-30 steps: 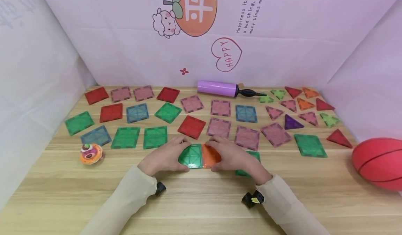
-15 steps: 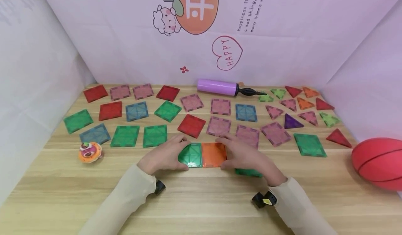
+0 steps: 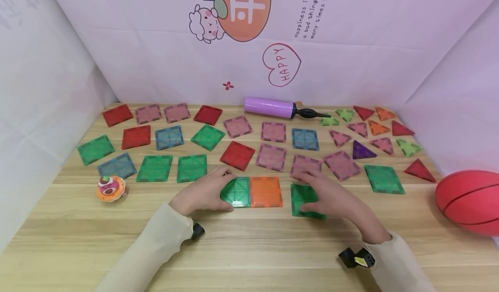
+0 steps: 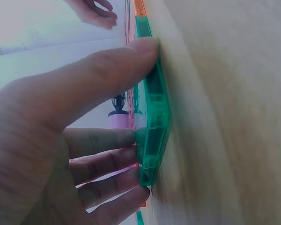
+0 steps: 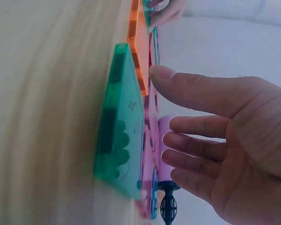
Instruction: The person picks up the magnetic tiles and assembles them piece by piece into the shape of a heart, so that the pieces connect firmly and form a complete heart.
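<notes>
My left hand point(image 3: 203, 192) grips a green square magnetic tile point(image 3: 239, 192) flat on the table, thumb on its near edge and fingers on its far edge. Against that tile's right side lies an orange square magnetic tile point(image 3: 266, 191), edge to edge with it. My right hand point(image 3: 331, 194) hovers over a second green magnetic tile point(image 3: 298, 199), apart from the orange one by a gap. In the right wrist view, the thumb and loosely bent fingers of the right hand point(image 5: 243, 140) stand off this green tile point(image 5: 126, 131), with nothing between them.
Rows of square tiles, such as a red tile point(image 3: 237, 155), lie behind the hands. Triangle tiles like the purple one point(image 3: 363, 150) are at the back right. A purple pump point(image 3: 269, 107) lies by the wall, a small toy point(image 3: 111, 189) at left, a red ball point(image 3: 469, 202) at right.
My right hand has let go of the orange tile and moved right, over the other green tile. The left hand keeps its grip on its green tile.
</notes>
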### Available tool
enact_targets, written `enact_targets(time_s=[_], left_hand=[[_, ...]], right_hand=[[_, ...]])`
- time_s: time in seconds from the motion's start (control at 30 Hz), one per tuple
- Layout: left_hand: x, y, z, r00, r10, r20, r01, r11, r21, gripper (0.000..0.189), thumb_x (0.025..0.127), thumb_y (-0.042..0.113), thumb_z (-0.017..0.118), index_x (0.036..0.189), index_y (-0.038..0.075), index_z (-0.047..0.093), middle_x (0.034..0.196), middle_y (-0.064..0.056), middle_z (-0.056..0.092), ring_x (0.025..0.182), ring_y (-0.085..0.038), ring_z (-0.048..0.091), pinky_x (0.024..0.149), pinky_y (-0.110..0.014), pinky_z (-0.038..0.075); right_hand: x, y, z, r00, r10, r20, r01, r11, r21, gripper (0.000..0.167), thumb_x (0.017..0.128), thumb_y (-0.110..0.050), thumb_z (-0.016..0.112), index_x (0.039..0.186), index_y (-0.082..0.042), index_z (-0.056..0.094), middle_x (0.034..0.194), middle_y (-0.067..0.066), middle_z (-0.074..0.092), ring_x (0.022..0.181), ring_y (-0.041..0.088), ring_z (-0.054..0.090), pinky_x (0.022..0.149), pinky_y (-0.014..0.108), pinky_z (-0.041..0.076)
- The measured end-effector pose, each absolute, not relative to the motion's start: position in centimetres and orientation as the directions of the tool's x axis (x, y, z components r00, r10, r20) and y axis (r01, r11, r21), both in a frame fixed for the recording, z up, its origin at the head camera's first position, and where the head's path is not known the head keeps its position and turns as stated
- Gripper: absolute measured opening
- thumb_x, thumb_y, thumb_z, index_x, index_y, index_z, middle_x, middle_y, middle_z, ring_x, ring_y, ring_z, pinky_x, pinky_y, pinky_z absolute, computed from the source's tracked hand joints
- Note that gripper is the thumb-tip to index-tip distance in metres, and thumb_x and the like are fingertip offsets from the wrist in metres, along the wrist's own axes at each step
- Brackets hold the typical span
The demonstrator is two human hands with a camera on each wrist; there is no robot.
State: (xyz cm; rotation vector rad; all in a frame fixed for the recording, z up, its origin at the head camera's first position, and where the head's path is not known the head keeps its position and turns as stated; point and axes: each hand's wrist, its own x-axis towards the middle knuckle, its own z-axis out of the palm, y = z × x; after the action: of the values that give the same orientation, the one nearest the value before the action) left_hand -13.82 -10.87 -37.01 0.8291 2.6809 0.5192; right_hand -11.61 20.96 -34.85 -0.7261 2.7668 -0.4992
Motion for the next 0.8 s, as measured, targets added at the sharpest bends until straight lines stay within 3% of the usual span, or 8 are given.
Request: enact_targets(time_s=[0.47,0.8], left_hand=[[-13.9,-10.9,-37.0,-0.792,0.588,-0.165,0.486,0.770,0.414,0.077,0.075,0.037,0.080,0.137,0.005,0.049,0.137,-0.010,0.043,0.125,-0.025,0.043,0.102,-0.040,0.043],[-13.9,-10.9,-37.1,-0.794,0.583,-0.175,0.473,0.772,0.424,0.076,0.075,0.036,0.080,0.137,0.006,0.049,0.138,-0.009,0.043,0.126,-0.025,0.042,0.103,-0.041,0.042]], right_hand=[[-10.6,22.6,-35.7,-0.842,-0.517,-0.152,-0.431,0.815,-0.387,0.074,0.074,-0.029,0.082,0.136,-0.006,0.049,0.137,0.014,0.046,0.119,0.032,0.053,0.094,0.050,0.047],[-11.0,22.1,-35.9,-0.849,-0.502,-0.161,-0.412,0.822,-0.393,0.075,0.074,-0.027,0.082,0.137,-0.006,0.048,0.139,0.016,0.045,0.124,0.037,0.048,0.097,0.053,0.044]])
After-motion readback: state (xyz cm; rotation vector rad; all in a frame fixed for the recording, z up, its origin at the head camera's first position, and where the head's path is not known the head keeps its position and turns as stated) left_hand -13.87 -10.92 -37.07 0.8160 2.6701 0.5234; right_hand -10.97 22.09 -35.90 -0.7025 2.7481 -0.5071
